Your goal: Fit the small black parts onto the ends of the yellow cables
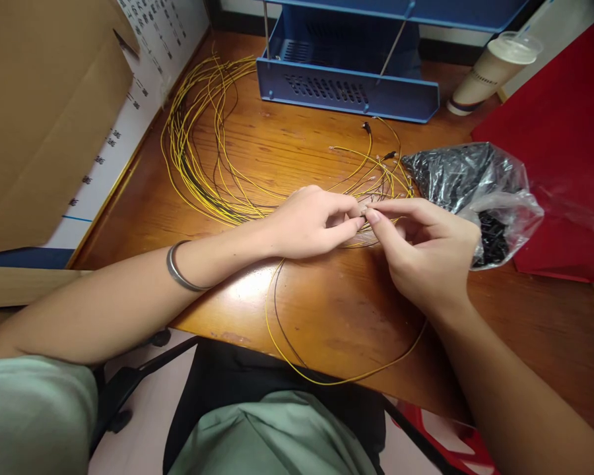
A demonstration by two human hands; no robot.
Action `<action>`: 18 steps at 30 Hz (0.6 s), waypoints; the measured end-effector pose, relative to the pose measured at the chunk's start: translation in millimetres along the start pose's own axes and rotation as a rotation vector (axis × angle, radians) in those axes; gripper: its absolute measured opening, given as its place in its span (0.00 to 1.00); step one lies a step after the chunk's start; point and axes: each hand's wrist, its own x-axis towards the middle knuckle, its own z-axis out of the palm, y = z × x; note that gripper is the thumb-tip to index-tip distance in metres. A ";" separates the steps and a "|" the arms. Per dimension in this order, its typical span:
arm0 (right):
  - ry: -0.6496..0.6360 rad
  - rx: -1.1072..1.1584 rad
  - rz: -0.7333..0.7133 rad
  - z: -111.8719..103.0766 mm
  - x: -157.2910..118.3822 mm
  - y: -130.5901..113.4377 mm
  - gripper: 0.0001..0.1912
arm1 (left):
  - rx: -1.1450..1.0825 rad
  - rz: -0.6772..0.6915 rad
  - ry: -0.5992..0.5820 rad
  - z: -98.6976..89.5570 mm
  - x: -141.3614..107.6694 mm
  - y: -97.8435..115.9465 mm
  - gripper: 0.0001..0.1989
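My left hand (313, 221) and my right hand (423, 247) meet fingertip to fingertip over the table. Both are closed in a pinch on a tiny piece (363, 212) at the wires, mostly hidden by the fingers. Thin yellow and black wires (193, 155) lie in a big coil left of my hands and run beneath them. One wire loop (297, 371) hangs over the table's front edge and comes back up under my right forearm. Beyond my fingers, several loose wire ends (369, 148) fan out, some with black connectors (366, 127).
A clear plastic bag (475, 181) of small black parts lies beside my right hand. Behind stand a blue desk rack (346, 92) and a paper cup (490, 72). A red bag or panel (564, 158) is at right, and cardboard (44, 119) at left.
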 end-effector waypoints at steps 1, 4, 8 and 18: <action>0.001 0.002 -0.003 0.0 0.0 0.2 0.04 | 0.003 0.000 -0.001 -0.1 0.0 0.2 0.13; -0.001 -0.004 0.000 0.1 0.1 0.5 0.04 | 0.014 0.008 -0.008 -0.7 -0.1 1.0 0.12; -0.013 -0.019 0.008 -0.2 0.3 -0.2 0.04 | 0.026 0.008 -0.020 -1.3 -0.1 1.4 0.12; -0.023 -0.008 -0.023 0.6 0.2 1.9 0.04 | 0.074 0.033 -0.026 -0.5 -0.2 -0.1 0.13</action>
